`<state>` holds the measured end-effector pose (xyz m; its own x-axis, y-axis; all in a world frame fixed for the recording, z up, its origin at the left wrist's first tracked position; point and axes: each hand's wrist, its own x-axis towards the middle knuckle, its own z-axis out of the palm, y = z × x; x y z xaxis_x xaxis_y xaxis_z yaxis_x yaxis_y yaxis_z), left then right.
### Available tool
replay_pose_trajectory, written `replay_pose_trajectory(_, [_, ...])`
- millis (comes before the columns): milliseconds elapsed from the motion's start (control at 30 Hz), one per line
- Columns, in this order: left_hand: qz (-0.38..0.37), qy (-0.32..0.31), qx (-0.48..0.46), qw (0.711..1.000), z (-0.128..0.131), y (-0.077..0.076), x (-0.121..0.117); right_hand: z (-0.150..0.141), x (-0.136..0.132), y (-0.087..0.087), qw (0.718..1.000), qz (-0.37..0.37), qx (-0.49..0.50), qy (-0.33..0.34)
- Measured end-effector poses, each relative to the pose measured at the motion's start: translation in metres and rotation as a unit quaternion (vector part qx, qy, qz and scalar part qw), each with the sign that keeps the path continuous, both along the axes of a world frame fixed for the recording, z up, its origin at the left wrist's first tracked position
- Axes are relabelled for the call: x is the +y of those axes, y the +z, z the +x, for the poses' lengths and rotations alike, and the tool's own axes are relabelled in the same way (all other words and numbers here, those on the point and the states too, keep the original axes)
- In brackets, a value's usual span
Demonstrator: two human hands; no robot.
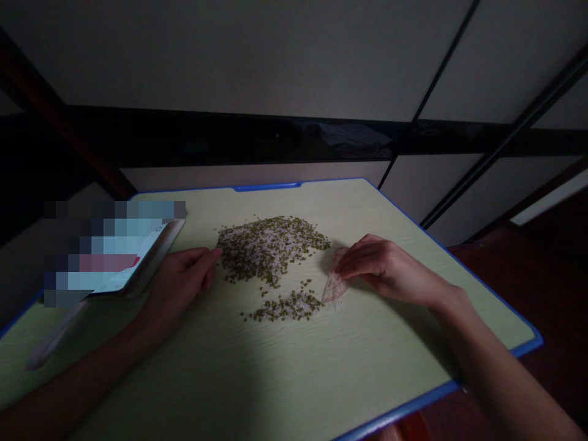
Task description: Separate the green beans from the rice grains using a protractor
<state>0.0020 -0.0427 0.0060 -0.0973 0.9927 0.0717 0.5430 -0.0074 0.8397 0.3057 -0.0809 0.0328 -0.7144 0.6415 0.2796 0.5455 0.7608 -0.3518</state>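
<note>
A heap of green beans mixed with pale rice-like grains (271, 245) lies in the middle of the table. In front of it is a smaller patch of the same mix (289, 306). My right hand (374, 266) pinches a clear protractor (336, 282) with reddish markings, tilted, its lower edge by the right end of the small patch. Some pale grains show around and behind the protractor. My left hand (188, 272) is closed at the heap's left edge, thumb against the curled fingers. Whatever it holds, if anything, is hidden.
A tablet-like screen (131, 263), partly blurred out, stands tilted at the left, with a pale strip (55, 343) below it. The pale table (367, 380) has a blue rim and a blue handle (267, 187) at the back. Cabinet panels (257, 55) rise behind.
</note>
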Motion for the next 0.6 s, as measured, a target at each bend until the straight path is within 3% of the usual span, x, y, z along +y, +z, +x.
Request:
replay_pose_trajectory(233, [-0.002,-0.004,0.009,1.0,0.0003,0.0026,-0.0006,0.001,-0.0007,0.0017,1.0,-0.008,0.007,0.009])
replay_pose_trajectory(600, [-0.004,-0.005,0.022,1.0,-0.0004,0.0021,-0.0011,-0.0018,0.0009,-0.0026,0.999,0.026,-0.021,-0.037])
